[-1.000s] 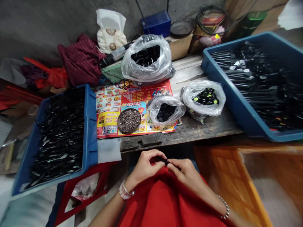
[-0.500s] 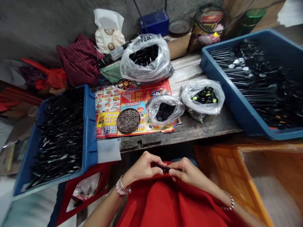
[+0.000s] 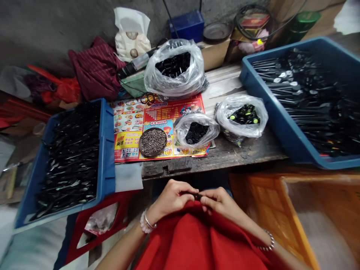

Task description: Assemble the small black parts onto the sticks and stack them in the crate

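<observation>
- We look over a weathered wooden tabletop [image 3: 239, 153] set against a grey wall.
- Our left hand [image 3: 171, 198] and right hand [image 3: 219, 202] sit close together above a red cloth [image 3: 191, 240], both narrowed in a pinch on a small black part [image 3: 197, 195] between the fingertips.
- Ahead of the hands lie a round dish [image 3: 153, 155] of small screws [image 3: 153, 141] and a clear plastic bag [image 3: 182, 129] of black parts.
- Left of the left hand, a blue tray [image 3: 108, 150] is heaped with long black pieces; beyond the right hand, a second blue tray [image 3: 281, 120] is also well filled.
- Much stock remains: the dish and bag stay well stocked.
</observation>
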Demonstrator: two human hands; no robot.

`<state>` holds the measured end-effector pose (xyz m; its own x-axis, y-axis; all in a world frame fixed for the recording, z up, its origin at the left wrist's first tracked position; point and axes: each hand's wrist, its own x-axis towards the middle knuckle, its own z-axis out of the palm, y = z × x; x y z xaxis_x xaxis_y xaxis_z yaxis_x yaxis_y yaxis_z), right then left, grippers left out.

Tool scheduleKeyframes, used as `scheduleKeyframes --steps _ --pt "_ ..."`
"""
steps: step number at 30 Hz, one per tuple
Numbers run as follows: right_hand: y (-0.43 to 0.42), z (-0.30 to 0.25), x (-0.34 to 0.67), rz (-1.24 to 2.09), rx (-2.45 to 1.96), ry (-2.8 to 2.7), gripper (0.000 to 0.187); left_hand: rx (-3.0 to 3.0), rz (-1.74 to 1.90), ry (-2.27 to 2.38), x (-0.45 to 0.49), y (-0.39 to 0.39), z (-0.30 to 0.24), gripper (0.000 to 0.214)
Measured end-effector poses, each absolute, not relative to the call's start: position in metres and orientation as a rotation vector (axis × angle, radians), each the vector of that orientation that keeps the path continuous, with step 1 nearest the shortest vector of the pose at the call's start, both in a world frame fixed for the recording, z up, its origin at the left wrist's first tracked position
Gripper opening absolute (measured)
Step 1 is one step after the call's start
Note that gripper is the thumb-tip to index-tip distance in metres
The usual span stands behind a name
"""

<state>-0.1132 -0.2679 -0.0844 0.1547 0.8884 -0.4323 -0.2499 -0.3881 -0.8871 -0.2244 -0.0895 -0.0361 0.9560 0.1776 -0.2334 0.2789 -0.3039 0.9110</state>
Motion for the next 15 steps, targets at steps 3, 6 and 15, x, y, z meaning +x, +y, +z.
scheduleKeyframes --steps 3,6,15 --pt "-0.268 -0.0854 -0.1157 1.5 -1.384 -0.648 0.045 1.876 -0.21 0.263 -0.2246 -0.0868 -0.0361 0.019" --pt "-0.2672 -0.0845 -0.1177 1.535 -1.346 -0.619 0.049 1.861 -0.253 0.211 -0.224 -0.0818 -0.0347 0.019" --pt "-0.2586 -0.0812 -0.1107 1.489 -1.28 -0.492 0.05 1.881 -0.198 0.349 -0.2214 -0.0879 -0.0339 0.021"
